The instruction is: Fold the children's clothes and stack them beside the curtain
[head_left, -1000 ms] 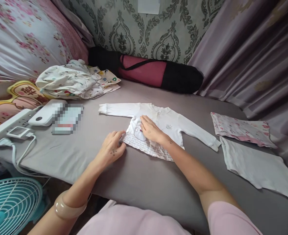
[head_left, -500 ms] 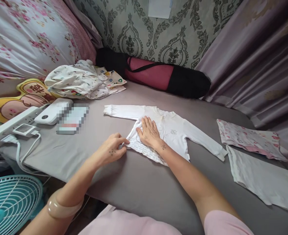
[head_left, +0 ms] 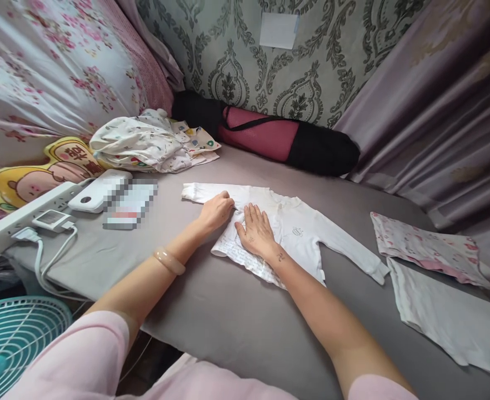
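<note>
A small white long-sleeved baby shirt [head_left: 299, 244] lies spread on the grey bed sheet, its sleeves out to both sides and print along the lower hem. My right hand [head_left: 256, 230] lies flat on the shirt's front with the fingers stretched. At the shirt's left underarm, where sleeve meets body, my left hand [head_left: 219, 211] is closed, its fingertips bent onto the fabric in a pinch.
To the right lie a folded pink-patterned garment [head_left: 428, 247] and a folded white garment [head_left: 453, 311]. Patterned cloth [head_left: 145, 141], a power bank [head_left: 101, 190] and a power strip [head_left: 24, 219] are at left. A black and red bag [head_left: 261, 133] lies behind; a fan [head_left: 15, 344] stands front left.
My left hand has moved from the shirt's lower left corner up to its left underarm. My right hand stays flat on the front. The view has shifted slightly.
</note>
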Demonstrator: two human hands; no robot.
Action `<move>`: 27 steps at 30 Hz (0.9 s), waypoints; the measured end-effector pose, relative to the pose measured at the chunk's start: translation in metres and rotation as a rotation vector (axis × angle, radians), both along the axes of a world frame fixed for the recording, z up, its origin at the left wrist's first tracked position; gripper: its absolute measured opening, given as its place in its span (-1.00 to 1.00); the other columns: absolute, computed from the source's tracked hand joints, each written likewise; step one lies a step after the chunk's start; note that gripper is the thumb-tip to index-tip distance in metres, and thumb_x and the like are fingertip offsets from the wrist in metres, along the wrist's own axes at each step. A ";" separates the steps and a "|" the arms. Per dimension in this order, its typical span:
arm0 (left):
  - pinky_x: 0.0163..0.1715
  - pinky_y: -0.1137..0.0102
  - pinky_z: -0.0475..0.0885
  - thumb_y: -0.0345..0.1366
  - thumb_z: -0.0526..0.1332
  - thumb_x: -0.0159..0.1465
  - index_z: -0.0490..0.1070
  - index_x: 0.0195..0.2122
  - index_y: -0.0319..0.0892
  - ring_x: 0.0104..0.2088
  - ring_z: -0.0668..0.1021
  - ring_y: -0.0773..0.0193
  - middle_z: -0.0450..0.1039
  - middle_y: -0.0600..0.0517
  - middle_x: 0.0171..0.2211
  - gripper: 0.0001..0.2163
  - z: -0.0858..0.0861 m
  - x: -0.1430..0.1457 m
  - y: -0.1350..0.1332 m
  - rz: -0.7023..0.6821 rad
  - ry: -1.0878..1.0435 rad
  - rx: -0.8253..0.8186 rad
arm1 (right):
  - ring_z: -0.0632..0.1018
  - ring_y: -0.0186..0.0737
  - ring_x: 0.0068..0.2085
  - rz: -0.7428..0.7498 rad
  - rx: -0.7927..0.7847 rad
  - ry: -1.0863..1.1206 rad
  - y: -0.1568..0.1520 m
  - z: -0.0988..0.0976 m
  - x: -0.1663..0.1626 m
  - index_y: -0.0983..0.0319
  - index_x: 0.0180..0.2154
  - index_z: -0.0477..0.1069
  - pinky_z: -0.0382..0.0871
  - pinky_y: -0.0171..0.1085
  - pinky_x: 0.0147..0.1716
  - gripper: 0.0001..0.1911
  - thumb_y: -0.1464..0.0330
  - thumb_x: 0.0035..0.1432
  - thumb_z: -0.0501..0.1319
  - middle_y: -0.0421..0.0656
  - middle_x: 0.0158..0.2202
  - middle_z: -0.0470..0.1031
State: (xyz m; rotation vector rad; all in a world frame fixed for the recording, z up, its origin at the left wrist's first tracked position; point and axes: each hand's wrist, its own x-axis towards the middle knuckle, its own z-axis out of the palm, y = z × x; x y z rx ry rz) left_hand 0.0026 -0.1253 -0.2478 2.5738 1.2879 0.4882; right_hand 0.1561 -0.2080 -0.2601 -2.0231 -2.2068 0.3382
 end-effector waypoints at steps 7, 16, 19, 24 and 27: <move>-0.13 0.31 0.40 -0.47 -0.02 0.33 0.43 -0.19 -0.17 -0.16 0.46 0.17 0.42 -0.09 -0.21 -0.76 -0.010 0.001 0.010 -0.012 -0.094 0.058 | -0.16 0.00 0.44 -0.003 0.008 -0.005 -0.002 0.003 -0.003 0.50 0.40 -0.14 -0.38 -0.02 0.37 -0.26 0.12 0.40 -0.19 0.08 0.45 -0.22; 0.00 0.26 0.39 -0.58 -0.06 0.25 0.40 -0.13 -0.19 -0.01 0.42 0.15 0.39 -0.13 -0.05 -0.68 -0.017 -0.008 0.017 -0.107 -0.113 0.078 | -0.19 0.08 0.44 -0.045 -0.093 -0.011 -0.010 0.011 -0.022 0.55 0.39 -0.17 -0.35 0.08 0.36 -0.28 0.20 0.39 -0.20 0.14 0.45 -0.29; -0.01 0.25 0.40 -0.52 -0.07 0.31 0.40 -0.13 -0.20 -0.02 0.43 0.14 0.39 -0.16 -0.04 -0.72 -0.017 -0.010 0.017 -0.107 -0.113 0.065 | -0.23 0.07 0.44 -0.017 -0.104 0.005 -0.018 0.011 -0.031 0.52 0.40 -0.19 -0.39 0.13 0.35 -0.28 0.19 0.39 -0.20 0.11 0.45 -0.32; -0.02 0.23 0.40 -0.41 -0.03 0.37 0.40 -0.19 -0.19 -0.08 0.45 0.14 0.39 -0.14 -0.10 -0.79 -0.017 -0.008 0.017 -0.081 -0.143 0.075 | -0.26 0.04 0.44 0.024 -0.151 0.036 -0.029 0.017 -0.038 0.51 0.40 -0.19 -0.42 0.13 0.35 -0.26 0.16 0.39 -0.18 0.10 0.45 -0.36; -0.01 0.23 0.40 -0.41 -0.01 0.36 0.39 -0.19 -0.18 -0.08 0.44 0.14 0.38 -0.13 -0.10 -0.81 -0.017 -0.008 0.017 -0.080 -0.160 0.076 | -0.27 0.04 0.44 0.063 -0.190 0.060 -0.036 0.022 -0.041 0.52 0.40 -0.21 -0.42 0.12 0.36 -0.24 0.13 0.38 -0.17 0.11 0.45 -0.37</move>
